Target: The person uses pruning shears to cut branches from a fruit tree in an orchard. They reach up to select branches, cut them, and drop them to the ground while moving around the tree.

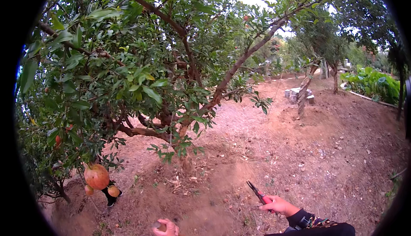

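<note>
My right hand [278,205] is closed around the red handles of pruning snips [257,191]. Their narrow dark blades point up and to the left, over bare soil. At the bottom edge my left hand [171,227] grips a brown cylindrical piece [160,225], perhaps a wooden handle; the rest of it is out of view. A large reddish-yellow pomegranate [96,176] hangs low on the left, above and left of my left hand and apart from it. Two small pomegranates, one on its left [89,189] and one on its right [113,191], hang beside it.
A pomegranate tree [184,133] spreads leafy branches across the left and middle. One thick branch [237,64] slants up to the right. Behind the hanging fruit shows another person's dark-clad leg [111,197]. Farther off are a twisted trunk [303,91], stone blocks [293,94] and a green planting bed [372,83].
</note>
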Demonstrator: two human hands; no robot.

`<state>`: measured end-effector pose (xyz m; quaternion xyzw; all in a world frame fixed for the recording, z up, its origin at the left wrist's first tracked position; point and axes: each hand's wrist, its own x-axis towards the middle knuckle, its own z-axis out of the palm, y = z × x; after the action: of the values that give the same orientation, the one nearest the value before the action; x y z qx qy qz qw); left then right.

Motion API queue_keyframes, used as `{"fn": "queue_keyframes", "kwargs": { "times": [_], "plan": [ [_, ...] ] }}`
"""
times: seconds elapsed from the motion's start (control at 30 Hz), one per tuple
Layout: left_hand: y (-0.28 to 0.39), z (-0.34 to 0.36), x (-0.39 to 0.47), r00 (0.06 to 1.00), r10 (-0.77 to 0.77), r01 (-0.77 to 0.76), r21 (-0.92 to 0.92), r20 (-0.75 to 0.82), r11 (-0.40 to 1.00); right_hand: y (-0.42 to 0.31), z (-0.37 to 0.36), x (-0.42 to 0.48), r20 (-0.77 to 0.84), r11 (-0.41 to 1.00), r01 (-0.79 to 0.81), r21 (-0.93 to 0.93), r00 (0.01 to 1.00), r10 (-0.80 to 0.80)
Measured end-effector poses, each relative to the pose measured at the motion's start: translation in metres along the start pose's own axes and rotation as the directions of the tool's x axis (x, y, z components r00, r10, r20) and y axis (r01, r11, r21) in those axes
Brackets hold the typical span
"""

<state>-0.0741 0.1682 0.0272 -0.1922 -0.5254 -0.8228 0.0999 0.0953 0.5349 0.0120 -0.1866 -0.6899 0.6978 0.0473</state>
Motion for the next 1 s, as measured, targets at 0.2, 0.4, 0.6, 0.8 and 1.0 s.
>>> {"fn": "queue_keyframes", "kwargs": {
  "times": [0.2,0.4,0.6,0.8,1.0],
  "plan": [
    [-0.002,0.005,0.003,1.000,-0.020,0.021,0.098,-0.016,0.995,0.004,-0.003,0.007,0.032,0.998,0.009,0.066,0.999,-0.011],
    [-0.003,0.010,0.004,0.997,-0.029,0.034,0.074,-0.073,0.997,-0.001,-0.007,0.013,0.027,1.000,0.005,-0.028,1.000,-0.004],
    [-0.005,0.009,0.007,0.998,-0.038,0.042,0.067,-0.052,0.997,-0.022,-0.006,0.014,0.050,0.997,0.070,-0.029,0.996,-0.069],
    [-0.009,0.013,0.009,0.998,-0.024,0.028,0.087,-0.051,0.996,-0.078,-0.015,0.008,0.075,0.920,0.275,-0.279,0.962,-0.264],
    [-0.004,0.020,0.007,0.998,0.048,-0.048,-0.033,0.026,0.998,-0.157,-0.013,0.002,0.183,0.732,0.625,-0.272,0.780,-0.598]
  ]
}}
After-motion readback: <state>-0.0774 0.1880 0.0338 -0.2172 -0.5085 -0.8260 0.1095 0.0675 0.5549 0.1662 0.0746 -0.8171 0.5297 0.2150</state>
